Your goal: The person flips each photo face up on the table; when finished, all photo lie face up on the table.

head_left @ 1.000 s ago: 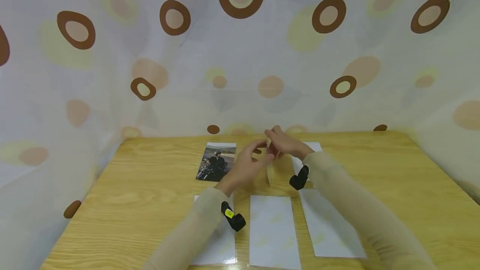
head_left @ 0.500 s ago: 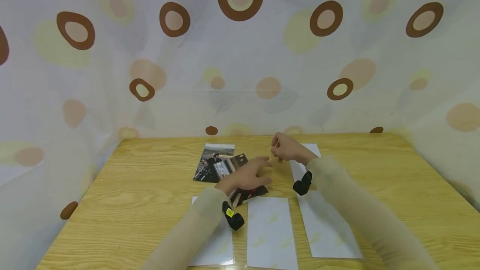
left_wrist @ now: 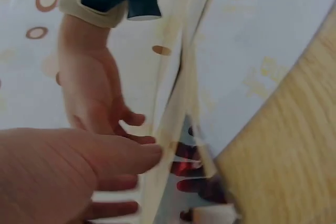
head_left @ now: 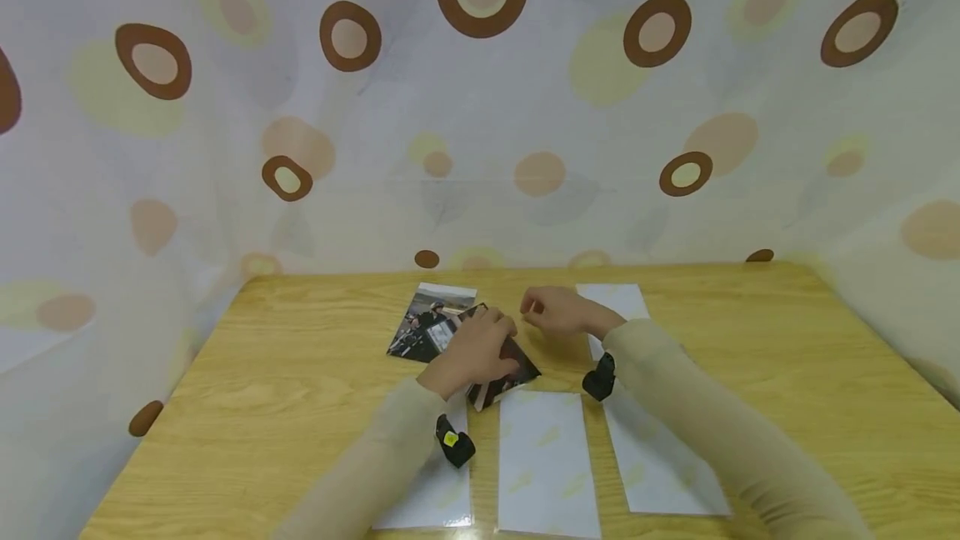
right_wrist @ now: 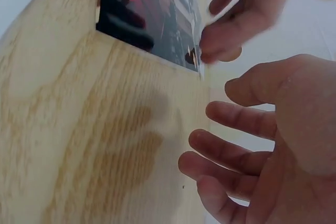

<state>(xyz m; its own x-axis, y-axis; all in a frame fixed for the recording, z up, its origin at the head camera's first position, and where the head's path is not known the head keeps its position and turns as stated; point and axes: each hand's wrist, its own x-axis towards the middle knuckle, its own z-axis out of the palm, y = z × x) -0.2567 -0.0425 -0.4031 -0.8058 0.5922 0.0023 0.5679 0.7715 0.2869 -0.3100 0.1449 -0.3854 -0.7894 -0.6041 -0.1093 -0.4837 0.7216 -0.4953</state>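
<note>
A glossy dark photo print (head_left: 517, 369) lies slantwise on the table, partly over another photo print of a motorcycle rider (head_left: 413, 328). My left hand (head_left: 472, 348) is over the dark print and hides its middle; in the right wrist view its blurred fingers (right_wrist: 239, 30) are at the print's edge. The left wrist view shows the thumb (left_wrist: 123, 150) extended, apart from the fingers. Just right of the print, my right hand (head_left: 558, 312) hovers with fingers loosely bent and nothing in them, above bare wood in the right wrist view.
Three white sheets lie along the near side: a left one (head_left: 435, 490) partly under the left sleeve, a middle one (head_left: 547, 465) and a right one (head_left: 667, 465). Another white sheet (head_left: 611, 298) lies behind the right wrist. A patterned cloth (head_left: 480, 107) hangs behind the table (head_left: 285, 357).
The dark print, earlier upright between both hands, has come down flat, overlapping the rider print. Both hands released it; the left then drew its fingers in over it, and the right sank slightly.
</note>
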